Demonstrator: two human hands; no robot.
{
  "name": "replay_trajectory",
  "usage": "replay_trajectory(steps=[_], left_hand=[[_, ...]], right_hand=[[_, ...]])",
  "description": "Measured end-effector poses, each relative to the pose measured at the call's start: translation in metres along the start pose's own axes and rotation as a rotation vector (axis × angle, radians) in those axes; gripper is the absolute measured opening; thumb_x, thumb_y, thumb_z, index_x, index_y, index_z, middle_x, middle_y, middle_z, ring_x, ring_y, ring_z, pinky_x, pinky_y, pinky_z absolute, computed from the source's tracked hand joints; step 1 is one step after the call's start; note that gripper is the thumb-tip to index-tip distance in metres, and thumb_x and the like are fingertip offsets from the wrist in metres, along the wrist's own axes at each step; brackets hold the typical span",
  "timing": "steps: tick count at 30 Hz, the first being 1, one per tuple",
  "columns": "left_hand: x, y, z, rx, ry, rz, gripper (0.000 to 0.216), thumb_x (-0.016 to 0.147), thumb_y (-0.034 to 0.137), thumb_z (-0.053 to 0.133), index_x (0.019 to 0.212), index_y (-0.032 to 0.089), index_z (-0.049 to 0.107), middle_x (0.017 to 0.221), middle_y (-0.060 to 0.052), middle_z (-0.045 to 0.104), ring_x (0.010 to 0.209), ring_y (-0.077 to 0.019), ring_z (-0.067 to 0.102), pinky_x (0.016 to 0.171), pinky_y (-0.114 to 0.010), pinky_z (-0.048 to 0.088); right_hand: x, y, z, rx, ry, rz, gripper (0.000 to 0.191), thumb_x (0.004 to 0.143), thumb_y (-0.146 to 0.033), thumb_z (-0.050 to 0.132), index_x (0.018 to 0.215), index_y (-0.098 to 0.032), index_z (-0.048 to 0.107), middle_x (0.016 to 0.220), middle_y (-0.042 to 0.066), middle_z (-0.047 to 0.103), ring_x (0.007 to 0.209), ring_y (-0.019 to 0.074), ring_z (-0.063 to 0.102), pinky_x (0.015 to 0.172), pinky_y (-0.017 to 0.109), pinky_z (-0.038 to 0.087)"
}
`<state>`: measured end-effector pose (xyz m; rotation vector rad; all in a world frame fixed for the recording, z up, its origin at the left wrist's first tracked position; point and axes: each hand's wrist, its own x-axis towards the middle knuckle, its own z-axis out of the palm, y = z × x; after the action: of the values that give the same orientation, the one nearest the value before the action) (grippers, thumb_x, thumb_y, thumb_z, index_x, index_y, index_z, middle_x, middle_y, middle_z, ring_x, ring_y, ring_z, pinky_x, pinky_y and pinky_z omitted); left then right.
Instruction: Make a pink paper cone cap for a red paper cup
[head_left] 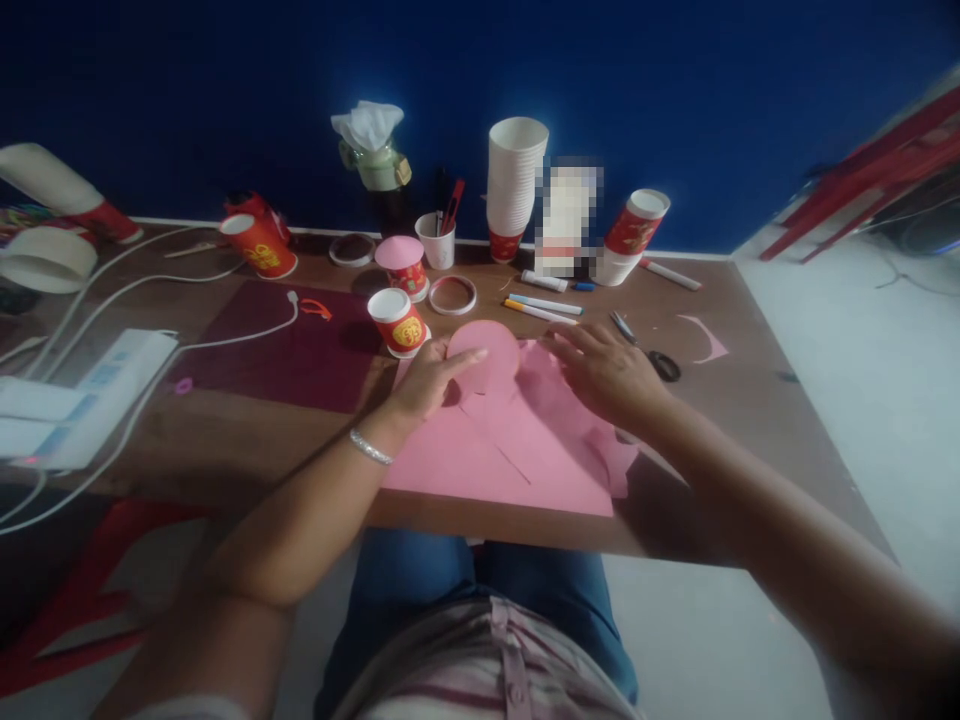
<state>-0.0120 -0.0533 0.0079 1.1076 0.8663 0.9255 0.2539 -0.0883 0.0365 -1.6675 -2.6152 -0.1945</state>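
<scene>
Pink paper disc: I observe it clamped by the left hand, thumb uppermost, over the pink sheet. Right hand: fingers part-curled; hold cannot be determined.

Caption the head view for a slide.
Left hand holds a pink disc over a pink sheet; right hand nearby, red cups and pens beyond.

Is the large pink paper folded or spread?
Spread: the pink paper lies broad and mostly flat near the front edge of the table; its right margin looks ragged.
</scene>
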Motion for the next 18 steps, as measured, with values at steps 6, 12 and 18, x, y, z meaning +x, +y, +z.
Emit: replay_trajectory(steps=[6,12,18], left_hand=[[-0.013,0.010,0.013,0.255,-0.259,-0.188,0.042,0.076,0.055,0.082,0.093,0.017,0.076,0.077,-0.004,0.070,0.058,-0.0153,0.060,0.047,-0.025,0.048],[-0.006,0.006,0.015,0.612,-0.261,-0.002,0.035,0.083,0.046,0.071,0.067,0.016,0.062,0.065,0.001,0.055,0.063,-0.0131,0.048,0.056,-0.024,0.037],[-0.003,0.005,0.012,0.674,-0.207,0.072,0.039,0.084,0.045,0.070,0.062,0.018,0.053,0.063,0.003,0.047,0.061,-0.0121,0.042,0.055,-0.024,0.031]], right_hand=[[0.015,-0.012,0.011,-0.017,-0.127,0.031,0.041,0.104,-0.014,0.038,0.118,-0.019,0.076,0.127,0.013,0.073,0.106,0.0275,0.067,0.077,0.035,0.048],[0.001,0.008,-0.008,-0.083,-0.162,0.226,0.043,0.105,-0.012,0.034,0.118,-0.017,0.075,0.114,0.017,0.074,0.107,0.0313,0.067,0.072,0.035,0.046],[-0.033,0.063,-0.012,0.036,-0.025,0.651,0.043,0.106,-0.044,0.043,0.138,-0.021,0.059,0.125,0.015,0.073,0.110,0.0333,0.069,0.083,0.042,0.053]])
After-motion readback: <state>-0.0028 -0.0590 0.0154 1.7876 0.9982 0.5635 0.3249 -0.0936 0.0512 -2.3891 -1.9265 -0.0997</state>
